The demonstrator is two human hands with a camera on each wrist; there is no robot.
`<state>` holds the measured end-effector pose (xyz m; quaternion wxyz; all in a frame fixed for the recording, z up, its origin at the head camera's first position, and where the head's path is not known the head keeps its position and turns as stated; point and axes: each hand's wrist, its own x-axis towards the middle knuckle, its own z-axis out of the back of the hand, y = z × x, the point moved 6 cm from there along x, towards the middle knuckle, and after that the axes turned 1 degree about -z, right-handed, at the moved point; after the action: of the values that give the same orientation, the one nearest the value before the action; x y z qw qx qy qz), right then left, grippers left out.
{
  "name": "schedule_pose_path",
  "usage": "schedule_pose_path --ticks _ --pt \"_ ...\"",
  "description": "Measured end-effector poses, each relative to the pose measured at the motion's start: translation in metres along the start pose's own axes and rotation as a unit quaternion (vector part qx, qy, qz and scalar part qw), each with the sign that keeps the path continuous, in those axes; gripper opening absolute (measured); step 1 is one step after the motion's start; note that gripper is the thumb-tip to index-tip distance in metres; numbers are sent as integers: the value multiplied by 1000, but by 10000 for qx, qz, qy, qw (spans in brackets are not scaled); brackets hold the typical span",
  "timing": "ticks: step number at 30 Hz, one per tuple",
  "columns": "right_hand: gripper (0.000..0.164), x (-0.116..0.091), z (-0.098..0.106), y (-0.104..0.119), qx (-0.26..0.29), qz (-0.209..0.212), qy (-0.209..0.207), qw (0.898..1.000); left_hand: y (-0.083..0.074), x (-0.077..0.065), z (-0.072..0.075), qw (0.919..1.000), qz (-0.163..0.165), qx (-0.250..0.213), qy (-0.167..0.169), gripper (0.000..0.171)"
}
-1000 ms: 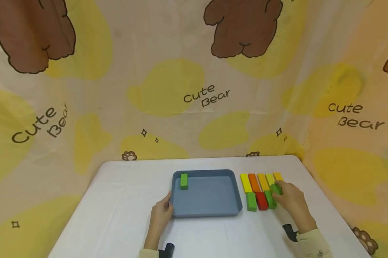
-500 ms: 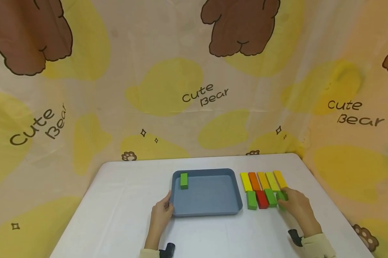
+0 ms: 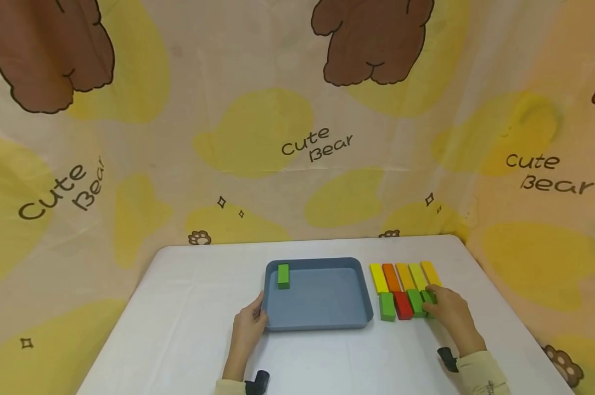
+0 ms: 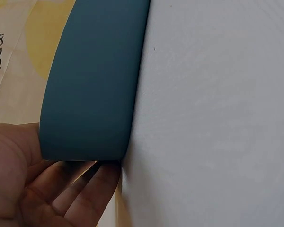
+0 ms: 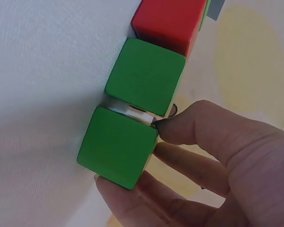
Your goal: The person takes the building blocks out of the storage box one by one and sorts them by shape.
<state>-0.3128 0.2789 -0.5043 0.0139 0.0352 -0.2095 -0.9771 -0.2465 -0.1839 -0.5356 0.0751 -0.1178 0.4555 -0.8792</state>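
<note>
My left hand [image 3: 248, 326] holds the left side of a blue-grey tray [image 3: 322, 302] near its front corner; in the left wrist view the thumb and curled fingers lie around the tray's end. One green block [image 3: 283, 276] is inside the tray at the back left. Right of the tray, my right hand [image 3: 453, 315] pinches a green block [image 5: 117, 147] between thumb and fingers at the right end of the front row. A narrow gap separates it from another green block [image 5: 146, 75], beyond which is a red block [image 5: 168, 21]. A further green block [image 3: 387, 306] begins that row.
Behind the front row lies a back row: a yellow block [image 3: 379, 278], an orange block [image 3: 391, 277], a lime block [image 3: 418, 276] and yellow-orange blocks [image 3: 430, 273]. All rest on a white table [image 3: 189, 307]. A patterned cloth backdrop [image 3: 258, 131] rises at the table's back.
My right hand has brought its green block down from over the rows to the front row's right end, then slightly left towards its neighbour. The left hand and tray stay put.
</note>
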Motion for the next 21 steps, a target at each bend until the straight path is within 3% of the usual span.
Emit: schedule_pose_path --ticks 21 --pt "52 -2 0 1 26 71 46 10000 -1 -1 1 10000 -33 28 -46 48"
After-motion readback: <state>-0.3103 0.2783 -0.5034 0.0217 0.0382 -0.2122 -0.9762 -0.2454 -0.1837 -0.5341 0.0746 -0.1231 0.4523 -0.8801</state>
